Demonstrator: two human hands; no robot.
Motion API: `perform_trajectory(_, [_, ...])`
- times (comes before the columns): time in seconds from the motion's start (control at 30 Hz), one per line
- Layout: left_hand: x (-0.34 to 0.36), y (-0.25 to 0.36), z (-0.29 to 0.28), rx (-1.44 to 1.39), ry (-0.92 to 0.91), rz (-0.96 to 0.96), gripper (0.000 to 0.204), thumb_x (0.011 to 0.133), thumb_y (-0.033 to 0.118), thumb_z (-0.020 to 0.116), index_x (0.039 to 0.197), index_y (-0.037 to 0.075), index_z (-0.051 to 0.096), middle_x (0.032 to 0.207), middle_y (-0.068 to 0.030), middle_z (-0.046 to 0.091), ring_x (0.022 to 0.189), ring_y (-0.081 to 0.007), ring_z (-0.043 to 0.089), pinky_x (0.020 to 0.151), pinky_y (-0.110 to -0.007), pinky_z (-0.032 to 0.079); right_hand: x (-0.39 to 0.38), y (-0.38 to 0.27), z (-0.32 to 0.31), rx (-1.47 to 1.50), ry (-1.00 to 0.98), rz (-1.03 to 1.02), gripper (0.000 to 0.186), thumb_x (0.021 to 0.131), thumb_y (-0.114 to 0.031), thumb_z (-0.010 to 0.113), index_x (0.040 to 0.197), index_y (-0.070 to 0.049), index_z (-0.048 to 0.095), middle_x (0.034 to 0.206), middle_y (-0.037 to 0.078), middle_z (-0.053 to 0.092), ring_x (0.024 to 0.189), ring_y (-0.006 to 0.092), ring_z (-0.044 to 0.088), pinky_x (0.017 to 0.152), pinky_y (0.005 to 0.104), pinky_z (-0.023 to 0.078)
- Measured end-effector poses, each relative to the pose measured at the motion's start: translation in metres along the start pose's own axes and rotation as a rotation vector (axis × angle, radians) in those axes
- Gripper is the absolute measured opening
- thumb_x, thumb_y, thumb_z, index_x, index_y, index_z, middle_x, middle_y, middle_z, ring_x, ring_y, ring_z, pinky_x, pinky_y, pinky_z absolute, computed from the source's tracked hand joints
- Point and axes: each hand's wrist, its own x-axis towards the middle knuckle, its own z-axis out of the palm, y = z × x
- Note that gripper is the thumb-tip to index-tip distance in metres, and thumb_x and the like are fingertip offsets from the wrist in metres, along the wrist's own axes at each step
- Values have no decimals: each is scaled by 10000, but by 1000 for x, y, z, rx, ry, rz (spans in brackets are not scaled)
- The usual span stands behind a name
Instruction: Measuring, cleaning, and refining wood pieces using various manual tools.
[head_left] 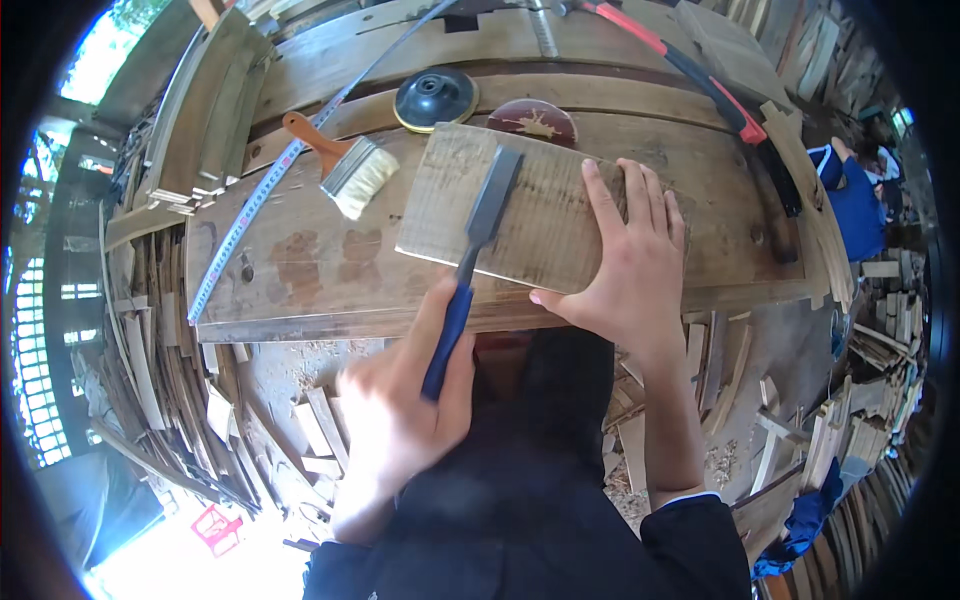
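Note:
My left hand (415, 400) is closed round the blue handle of a chisel (492, 200), which points away from me. Its flat grey blade lies over the top face of a rectangular wooden board (545, 210). On the board's right part, my right hand (635, 260) rests with fingers stretched and spread, its thumb at the near edge. The board sits on a wooden workbench (330, 220). Left of it lies a flat brush (345, 165) with a brown handle and pale bristles. Behind it are a black round pad (436, 98) and a dark red sanding disc (533, 121).
A measuring tape (262, 192) stretches across the bench's left side. At the right lies a long red-and-black handle (690, 70). Stacked planks (205, 110) stand at the back left. Wood offcuts (320, 420) cover the floor, and a person in blue (855, 210) is at the far right.

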Motion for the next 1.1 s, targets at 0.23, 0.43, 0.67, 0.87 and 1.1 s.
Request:
perform_trajectory(0.23, [-10, 12, 5, 59, -25, -9, 483, 865, 82, 705, 1325, -22, 600, 580, -85, 603, 424, -214, 577, 453, -347, 448, 3, -3, -6, -4, -12, -15, 1136, 540, -497, 885, 1502, -117, 414, 1457, 202, 429, 1427, 354, 326, 1192, 511, 227])
perform_trajectory(0.43, [-23, 18, -13, 116, -113, 6, 515, 832, 60, 724, 1320, -49, 601, 547, -62, 572, 403, -183, 562, 422, -317, 418, 4, 0, 2, 66, -39, -10, 1191, 515, -477, 895, 1534, -145, 375, 1489, 197, 407, 1432, 371, 327, 1181, 533, 244])
perform_trajectory(0.67, [-5, 24, 1, 111, -82, 1, 498, 852, 110, 717, 1331, 13, 621, 541, -48, 554, 410, -182, 548, 427, -331, 412, 3, -4, -7, 5, -1, 17, 1126, 551, -492, 885, 1499, -107, 414, 1470, 205, 419, 1426, 360, 333, 1191, 517, 229])
perform_trajectory(0.87, [-22, 35, -24, 124, -183, -21, 507, 821, 55, 724, 1310, -30, 621, 533, -69, 574, 407, -194, 575, 441, -315, 429, 4, -4, 5, 78, 21, 37, 1108, 571, -490, 882, 1497, -100, 416, 1466, 220, 433, 1420, 364, 345, 1191, 523, 223])
perform_trajectory(1.1, [0, 20, -7, 62, -97, 5, 472, 831, 66, 715, 1293, 3, 644, 583, -98, 612, 439, -231, 599, 471, -331, 450, 1, -3, 3, -12, 32, 90, 1118, 588, -543, 861, 1502, -90, 405, 1482, 230, 413, 1438, 368, 315, 1190, 542, 205])
